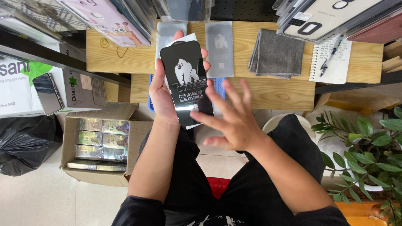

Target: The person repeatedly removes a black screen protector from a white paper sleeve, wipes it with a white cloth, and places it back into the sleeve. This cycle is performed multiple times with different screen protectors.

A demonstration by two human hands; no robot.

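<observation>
Black screen-protector packet point(187, 79), flat, glossy, with a white ape drawing, held upright in front of the wooden table point(268, 94), a bit left of frame centre. Left hand point(161, 94) clamped on it: palm behind and along its left edge, fingertips showing at the packet's top and right edge. A white sheet sits right behind the packet, edges poking out at top and bottom. Right hand point(232, 115) open, fingers spread, motion-blurred, at 4 o'clock of the packet; fingertips overlap its lower right corner, cannot tell if touching. Hands close together, right one holds nothing.

On the table at 12 o'clock of the packet: two greyish flat packets point(219, 48) lying side by side. At 2 o'clock: folded grey cloth point(275, 54), then a spiral notebook point(331, 58) with a pen on it. At 9 o'clock: phone point(47, 93) lying on a white box. At 8 o'clock: open cardboard box point(102, 142) on the floor with stacked packs inside, black plastic bag point(25, 142) beside it. At 4 o'clock, far right: potted green plant point(368, 150). Person seated, black trousers, knees below the hands.
</observation>
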